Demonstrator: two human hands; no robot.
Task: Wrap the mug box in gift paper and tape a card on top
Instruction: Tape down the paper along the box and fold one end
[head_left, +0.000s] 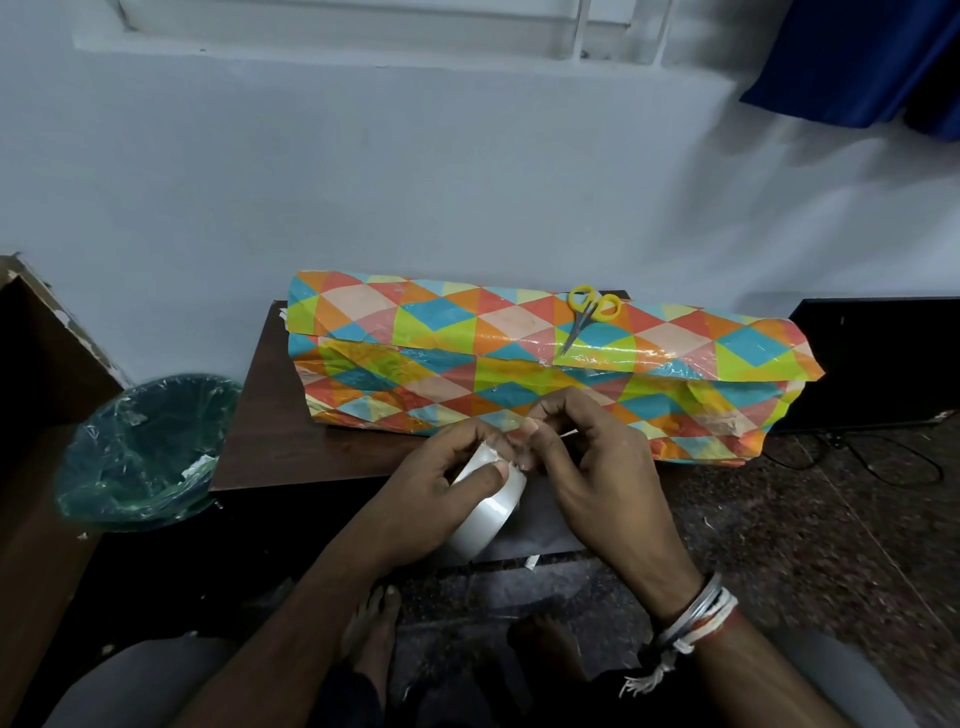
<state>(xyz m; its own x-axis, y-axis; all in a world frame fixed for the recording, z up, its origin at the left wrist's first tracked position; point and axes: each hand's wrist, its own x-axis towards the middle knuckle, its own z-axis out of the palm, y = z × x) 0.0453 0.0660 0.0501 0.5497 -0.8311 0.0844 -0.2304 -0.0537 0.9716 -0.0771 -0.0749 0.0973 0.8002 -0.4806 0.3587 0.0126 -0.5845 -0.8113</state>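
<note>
A long bundle of gift paper with orange, blue, green and pink triangles lies across a small dark brown table. The box under it is hidden. Yellow-handled scissors rest on top of the paper, right of the middle. In front of the bundle my left hand grips a roll of clear tape. My right hand pinches the tape's loose end at the top of the roll, fingertips against my left thumb. No card is in view.
A green bin lined with clear plastic stands on the floor left of the table. A wooden panel is at the far left. A black box with cables sits at the right. My bare feet are under the table edge.
</note>
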